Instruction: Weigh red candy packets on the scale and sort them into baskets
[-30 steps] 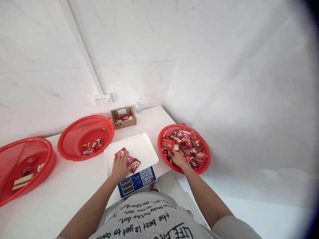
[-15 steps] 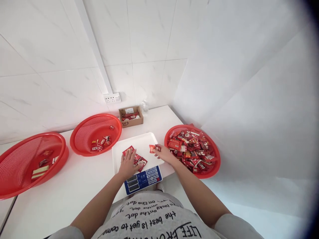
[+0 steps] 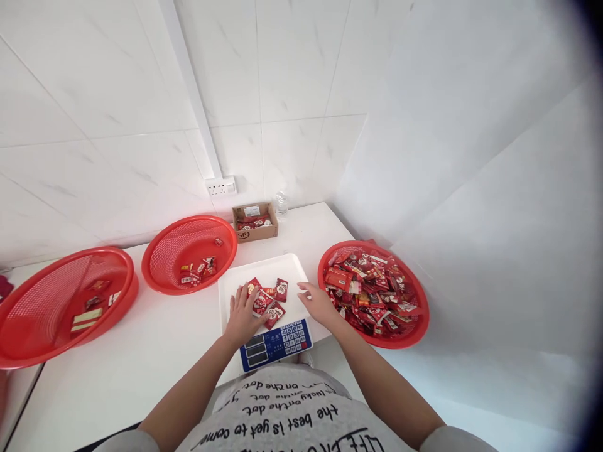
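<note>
My left hand lies with fingers spread over several small red packets on the white tray of a weighing scale. At the tray's right side my right hand is empty, its thumb and fingers apart. One red packet with a pale label lies between the two hands, beside a smaller orange-red packet. The scale's blue keypad panel faces me below the tray. Part of the packets is hidden under my left fingers.
To the right, a red basket is heaped with red packets. A second red basket and a third red basket stand on the left, with a few packets each. At the back are a cardboard box and a clear plastic bottle.
My right hand has let go of the small packets it held; they now lie on the tray beside the others. It has drawn back slightly right. My left hand stays on the packets.
</note>
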Tool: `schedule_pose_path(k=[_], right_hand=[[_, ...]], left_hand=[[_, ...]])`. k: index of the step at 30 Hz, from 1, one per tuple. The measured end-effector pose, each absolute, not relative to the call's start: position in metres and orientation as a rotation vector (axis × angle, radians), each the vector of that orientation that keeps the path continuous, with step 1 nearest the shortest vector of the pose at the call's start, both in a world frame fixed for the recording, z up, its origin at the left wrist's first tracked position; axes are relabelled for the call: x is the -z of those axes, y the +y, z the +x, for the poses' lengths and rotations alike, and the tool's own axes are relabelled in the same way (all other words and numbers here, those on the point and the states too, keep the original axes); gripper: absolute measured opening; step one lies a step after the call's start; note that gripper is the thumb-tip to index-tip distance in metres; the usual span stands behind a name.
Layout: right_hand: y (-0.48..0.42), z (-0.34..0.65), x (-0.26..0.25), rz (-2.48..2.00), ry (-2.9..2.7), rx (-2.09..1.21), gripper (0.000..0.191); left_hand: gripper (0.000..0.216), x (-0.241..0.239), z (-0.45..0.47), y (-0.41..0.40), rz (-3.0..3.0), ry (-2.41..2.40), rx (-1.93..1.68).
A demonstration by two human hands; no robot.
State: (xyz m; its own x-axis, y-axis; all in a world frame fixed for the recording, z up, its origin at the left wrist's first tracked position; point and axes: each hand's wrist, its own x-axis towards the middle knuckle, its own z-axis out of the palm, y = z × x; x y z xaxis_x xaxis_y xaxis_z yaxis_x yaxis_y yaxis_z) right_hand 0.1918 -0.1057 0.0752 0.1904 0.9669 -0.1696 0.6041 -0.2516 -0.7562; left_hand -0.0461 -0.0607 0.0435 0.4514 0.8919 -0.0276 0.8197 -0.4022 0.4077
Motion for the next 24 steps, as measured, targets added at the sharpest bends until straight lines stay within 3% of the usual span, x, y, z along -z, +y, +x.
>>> schedule_pose_path(k=[6, 14, 24], right_hand=[[-0.148, 0.235, -0.047, -2.056, -1.429, -0.404, 0.036], [-0.164, 0.241, -0.021, -2.079, -1.338, -0.360, 0.039], [-0.163, 0.239, -0.025, -2.164, -1.333, -0.434, 0.042]], left_hand=[[0.076, -0.046, -0.022, -0.068, 2.381, 1.417, -0.285], [0.069, -0.050, -0.010, -0.051, 2.773, 1.025, -0.076], [0.060, -0.047, 0.003, -0.049, 2.605, 1.373, -0.157]])
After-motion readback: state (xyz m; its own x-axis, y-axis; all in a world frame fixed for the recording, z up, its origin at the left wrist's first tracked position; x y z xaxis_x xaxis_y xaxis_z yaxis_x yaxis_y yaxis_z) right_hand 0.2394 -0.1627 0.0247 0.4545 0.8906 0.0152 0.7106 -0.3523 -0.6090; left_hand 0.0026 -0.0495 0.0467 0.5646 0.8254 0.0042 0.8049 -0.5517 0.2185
